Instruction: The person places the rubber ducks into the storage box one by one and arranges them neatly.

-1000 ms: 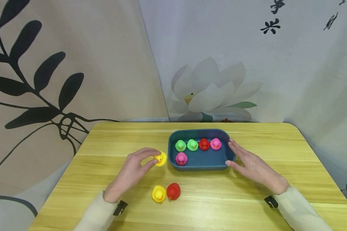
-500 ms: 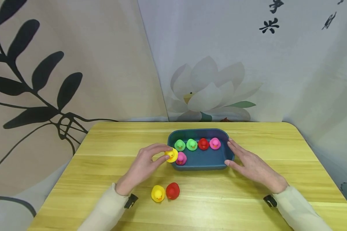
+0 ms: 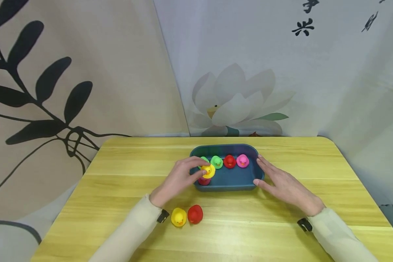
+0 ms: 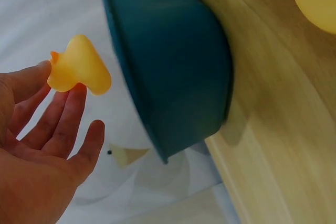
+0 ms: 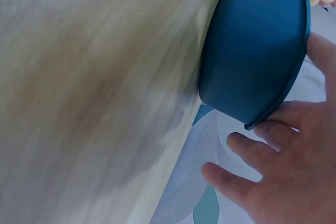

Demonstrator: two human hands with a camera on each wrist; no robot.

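My left hand [image 3: 178, 178] pinches a yellow rubber duck [image 3: 209, 171] between thumb and fingertips, over the left part of a dark blue tray [image 3: 234, 179]. In the left wrist view the duck [image 4: 79, 66] is up beyond the tray's rim. Inside the tray are a back row of two green ducks [image 3: 217, 162], a red duck [image 3: 229, 161] and a pink duck [image 3: 242, 161]. The left green one and another pink duck [image 3: 204, 181] at the front are partly hidden. My right hand [image 3: 286, 187] rests its extended thumb and fingers against the tray's right end.
On the wooden table [image 3: 242, 229], in front of the tray, sit another yellow duck [image 3: 178, 217] and a red duck [image 3: 195, 214] side by side. A printed cloth [image 3: 127, 72] hangs behind the table's far edge.
The left hand has carried the yellow duck rightward from beside the tray, across its left rim, to above its inside. My right hand has stayed at the tray's right end.
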